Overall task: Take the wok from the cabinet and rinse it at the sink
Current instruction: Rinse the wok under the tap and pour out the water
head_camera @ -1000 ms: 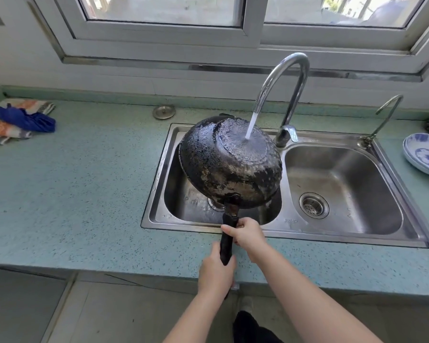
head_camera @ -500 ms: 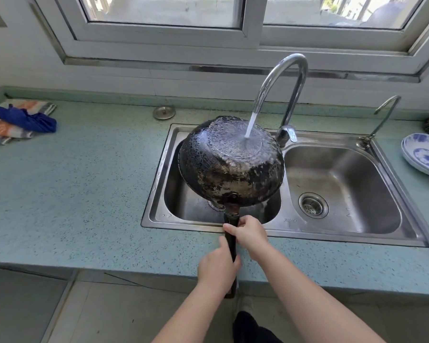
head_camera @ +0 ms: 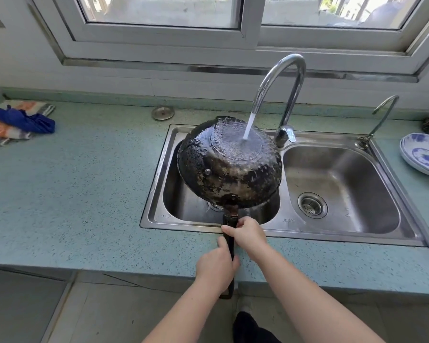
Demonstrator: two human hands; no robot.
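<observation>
A blackened wok (head_camera: pixel 223 174) hangs upside down over the left basin of the steel double sink (head_camera: pixel 156 219), its charred bottom facing up. Water from the tall curved tap (head_camera: pixel 287 78) streams onto the flat base of the wok and spreads over it. Both hands grip the wok's long dark handle above the sink's front edge. My right hand (head_camera: pixel 247 233) holds the handle close to the pan. My left hand (head_camera: pixel 216 269) holds the handle lower, near its end.
The right basin (head_camera: pixel 337 179) has a drain strainer. A smaller tap (head_camera: pixel 382 117) stands behind it. Blue-patterned plates (head_camera: pixel 422 154) sit far right. A blue cloth (head_camera: pixel 25 120) on a striped towel lies far left. A metal sink plug (head_camera: pixel 162 113) rests behind the sink.
The wok has tipped flatter, its bottom turning more upward under the stream. My left hand has slid a little up the handle toward my right hand.
</observation>
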